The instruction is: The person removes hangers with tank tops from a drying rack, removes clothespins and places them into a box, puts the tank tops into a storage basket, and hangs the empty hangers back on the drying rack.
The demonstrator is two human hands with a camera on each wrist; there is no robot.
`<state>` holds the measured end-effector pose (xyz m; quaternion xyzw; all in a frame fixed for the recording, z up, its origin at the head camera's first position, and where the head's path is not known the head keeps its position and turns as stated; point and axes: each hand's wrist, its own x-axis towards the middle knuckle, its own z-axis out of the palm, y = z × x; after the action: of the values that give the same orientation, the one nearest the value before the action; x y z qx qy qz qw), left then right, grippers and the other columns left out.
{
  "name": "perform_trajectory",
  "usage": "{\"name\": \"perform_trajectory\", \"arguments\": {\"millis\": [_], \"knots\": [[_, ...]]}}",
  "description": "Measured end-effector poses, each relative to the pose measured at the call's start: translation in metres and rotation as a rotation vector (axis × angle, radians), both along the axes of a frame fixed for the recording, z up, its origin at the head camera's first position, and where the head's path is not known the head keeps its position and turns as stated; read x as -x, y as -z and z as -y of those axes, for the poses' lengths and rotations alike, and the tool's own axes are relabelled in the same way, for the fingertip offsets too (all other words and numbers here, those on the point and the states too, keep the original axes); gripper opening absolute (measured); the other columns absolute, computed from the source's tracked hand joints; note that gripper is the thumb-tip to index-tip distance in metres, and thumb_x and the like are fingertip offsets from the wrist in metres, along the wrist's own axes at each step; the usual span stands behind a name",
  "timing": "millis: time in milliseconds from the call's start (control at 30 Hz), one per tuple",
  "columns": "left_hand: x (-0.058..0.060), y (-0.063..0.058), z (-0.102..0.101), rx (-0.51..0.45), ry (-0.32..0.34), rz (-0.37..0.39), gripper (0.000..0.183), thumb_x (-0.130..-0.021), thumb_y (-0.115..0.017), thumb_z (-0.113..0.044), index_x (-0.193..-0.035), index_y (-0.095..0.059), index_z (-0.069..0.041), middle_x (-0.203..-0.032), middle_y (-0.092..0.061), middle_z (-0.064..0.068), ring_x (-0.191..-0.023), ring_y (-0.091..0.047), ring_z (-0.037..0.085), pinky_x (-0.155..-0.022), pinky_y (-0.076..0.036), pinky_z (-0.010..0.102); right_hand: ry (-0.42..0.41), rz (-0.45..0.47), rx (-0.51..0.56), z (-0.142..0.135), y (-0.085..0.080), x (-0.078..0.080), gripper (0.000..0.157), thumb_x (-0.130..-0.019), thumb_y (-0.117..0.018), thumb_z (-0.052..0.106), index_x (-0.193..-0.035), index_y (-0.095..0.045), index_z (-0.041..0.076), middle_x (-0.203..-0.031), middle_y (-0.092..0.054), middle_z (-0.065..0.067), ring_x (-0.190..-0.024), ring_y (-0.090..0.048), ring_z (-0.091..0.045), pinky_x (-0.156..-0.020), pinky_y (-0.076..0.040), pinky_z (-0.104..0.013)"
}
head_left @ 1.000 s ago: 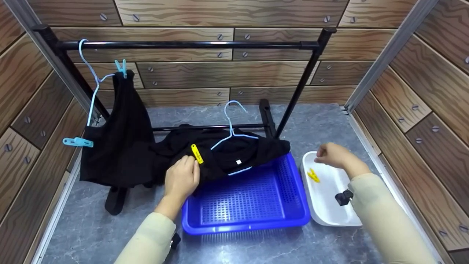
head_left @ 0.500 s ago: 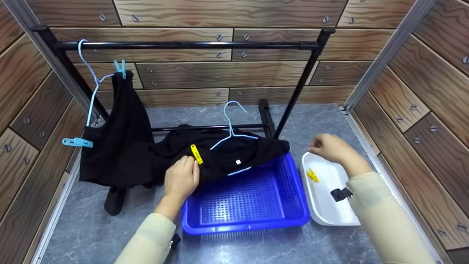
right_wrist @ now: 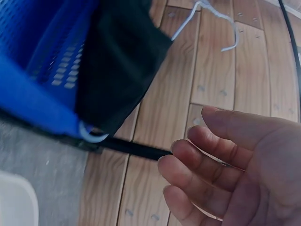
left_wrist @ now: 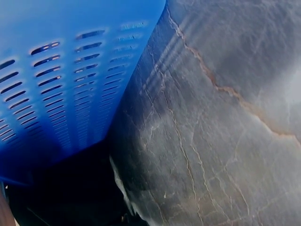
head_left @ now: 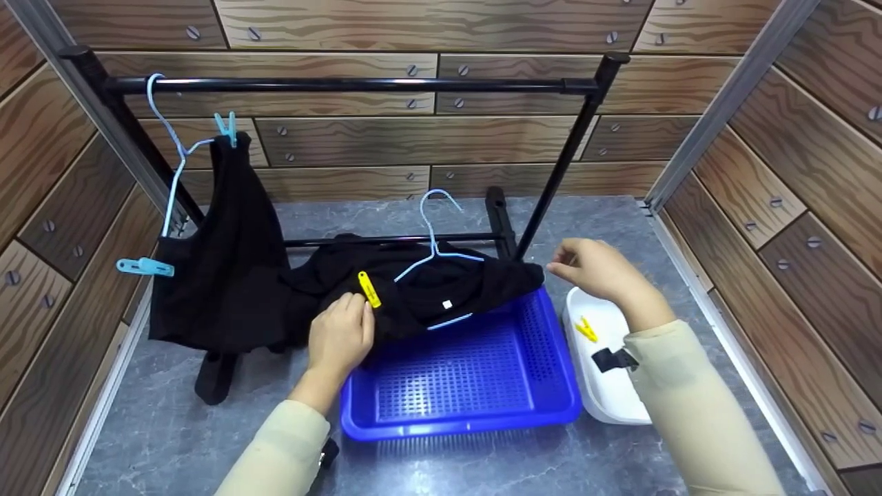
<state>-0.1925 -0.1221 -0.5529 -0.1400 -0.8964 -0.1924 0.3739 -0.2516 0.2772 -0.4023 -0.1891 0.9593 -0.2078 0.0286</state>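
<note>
black cloth is filling the middle of the head view: a black top (head_left: pixel 406 313) is lying over the far side of a blue plastic basket (head_left: pixel 458 431), with a light-blue wire hanger (head_left: pixel 434 249) rising from its neckline. the left hand (head_left: pixel 342 331) is gripping the cloth just below a yellow clothespin (head_left: pixel 369 289); the right hand (head_left: pixel 598 272) is hovering near the other shoulder, well apart. the left wrist view is showing mainly slotted basket wall and floor (left_wrist: pixel 211 117), so its grip isn't showing there. in the right wrist view, the fingers are curving loosely, holding nothing visible. the fabric is looking light and limp, probably needing a pinch over the stiffer wire at each shoulder.
</note>
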Motion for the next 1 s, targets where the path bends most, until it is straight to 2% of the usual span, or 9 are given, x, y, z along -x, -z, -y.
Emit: {"name": "perform_trajectory", "arguments": {"millis": [400,733,1000], "knots": [[0.0,0.002,0.0,0.0,-0.002,-0.016,0.024,-0.096,-0.05,-0.02,-0.076,-0.052,-0.007,-0.069,-0.048,0.008,-0.06,-0.055,0.033,-0.051,-0.046,0.046,-0.022,-0.019,0.103,0.039,-0.01,-0.001,0.017,-0.094,-0.069,0.024,-0.093,-0.068,0.008,-0.087,-0.07,-0.005,-0.078,-0.064,-0.022,-0.077,-0.049,-0.044],[0.0,0.001,-0.001,0.001,-0.001,-0.026,0.024,-0.096,-0.049,-0.019,-0.075,-0.05,-0.006,-0.068,-0.047,0.008,-0.059,-0.054,0.033,-0.05,-0.045,0.046,-0.109,-0.053,0.162,0.08,-0.011,-0.002,0.015,-0.092,-0.071,0.023,-0.091,-0.068,0.008,-0.084,-0.069,-0.002,-0.079,-0.064,-0.021,-0.079,-0.05,-0.043],[-0.001,0.001,-0.001,-0.008,-0.001,-0.019,0.024,-0.096,-0.05,-0.019,-0.075,-0.05,-0.006,-0.068,-0.047,0.008,-0.059,-0.054,0.034,-0.05,-0.045,0.047,-0.165,-0.064,0.163,0.11,-0.01,-0.003,0.016,-0.094,-0.069,0.025,-0.091,-0.068,0.009,-0.084,-0.068,-0.001,-0.079,-0.064,-0.019,-0.079,-0.051,-0.04]]}}
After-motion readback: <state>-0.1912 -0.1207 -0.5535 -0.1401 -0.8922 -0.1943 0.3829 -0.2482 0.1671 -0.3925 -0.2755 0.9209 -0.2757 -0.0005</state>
